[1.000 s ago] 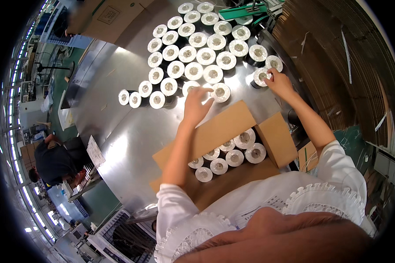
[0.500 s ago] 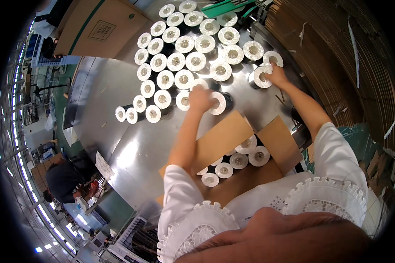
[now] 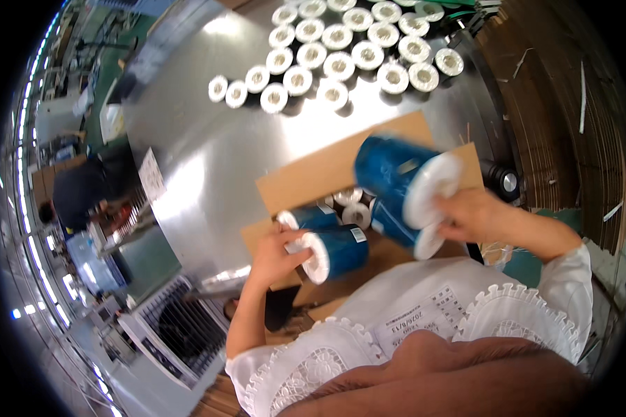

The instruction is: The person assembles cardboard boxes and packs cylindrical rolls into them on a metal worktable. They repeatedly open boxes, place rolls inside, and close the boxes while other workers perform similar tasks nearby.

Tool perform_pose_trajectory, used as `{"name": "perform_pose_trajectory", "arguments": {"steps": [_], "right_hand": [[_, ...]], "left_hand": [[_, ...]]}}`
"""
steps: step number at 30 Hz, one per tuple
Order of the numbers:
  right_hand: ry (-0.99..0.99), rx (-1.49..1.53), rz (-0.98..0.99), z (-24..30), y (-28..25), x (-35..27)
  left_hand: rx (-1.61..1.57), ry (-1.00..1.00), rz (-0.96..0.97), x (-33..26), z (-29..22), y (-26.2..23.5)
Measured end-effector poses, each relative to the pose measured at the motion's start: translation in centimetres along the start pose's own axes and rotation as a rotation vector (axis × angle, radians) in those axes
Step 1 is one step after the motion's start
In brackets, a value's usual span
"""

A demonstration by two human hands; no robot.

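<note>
A: What does the left hand [image 3: 271,257] have?
B: It is curled around the white end flanges of the left pair of blue spools [image 3: 346,250], thumb on the nearer one. Both lie tilted sideways over the left part of the open cardboard carton [image 3: 344,163].
A: And the right hand [image 3: 471,217]?
B: Fingers closed at the white flanges of the right pair of blue spools [image 3: 389,165], tilted over the carton's right part; the upper one is blurred.
A: Anything inside the carton?
B: Packed spools [image 3: 356,214], white ends up, between the two pairs.
A: Beyond it?
B: A cluster of standing spools [image 3: 339,67] on the metal table [image 3: 181,139].
</note>
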State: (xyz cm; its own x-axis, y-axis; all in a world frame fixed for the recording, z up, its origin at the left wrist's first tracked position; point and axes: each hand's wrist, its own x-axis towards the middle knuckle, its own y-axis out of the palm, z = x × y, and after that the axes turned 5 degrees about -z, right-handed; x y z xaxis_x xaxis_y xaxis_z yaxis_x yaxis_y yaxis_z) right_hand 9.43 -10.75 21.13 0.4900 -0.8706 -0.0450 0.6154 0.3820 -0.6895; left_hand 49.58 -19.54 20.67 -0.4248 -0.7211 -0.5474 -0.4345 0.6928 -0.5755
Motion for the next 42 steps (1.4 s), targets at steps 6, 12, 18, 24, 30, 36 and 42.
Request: {"name": "perform_pose_trajectory", "arguments": {"steps": [6, 12, 18, 24, 30, 36, 42], "right_hand": [[0.204, 0.12, 0.451, 4.2, 13.4, 9.9], [0.252, 0.039, 0.539, -0.6, 27.9, 13.5], [0.235, 0.566, 0.13, -1.1, 12.6, 12.2], [0.323, -0.357, -0.603, -20.0, 3.2, 11.6], [0.753, -0.694, 0.199, -28.5, 2.6, 11.3], [0.639, -0.325, 0.245, -34.5, 6.4, 11.9], [0.522, -0.225, 0.015, -35.5, 8.6, 7.8]], "left_hand": [[0.784, 0.423, -0.12, 1.0, 7.9, 8.6], [1.023, 0.25, 0.237, 5.3, 12.4, 10.0], [-0.11, 0.104, 0.287, 11.9, 3.2, 1.0], [0.562, 0.282, -0.35, 28.3, 2.6, 0.9], [0.842, 0.088, -0.21, 39.7, 4.7, 4.4], [0.75, 0.133, -0.215, 42.0, 4.7, 4.3], [0.504, 0.081, -0.223, 37.5, 4.5, -1.3]]}}
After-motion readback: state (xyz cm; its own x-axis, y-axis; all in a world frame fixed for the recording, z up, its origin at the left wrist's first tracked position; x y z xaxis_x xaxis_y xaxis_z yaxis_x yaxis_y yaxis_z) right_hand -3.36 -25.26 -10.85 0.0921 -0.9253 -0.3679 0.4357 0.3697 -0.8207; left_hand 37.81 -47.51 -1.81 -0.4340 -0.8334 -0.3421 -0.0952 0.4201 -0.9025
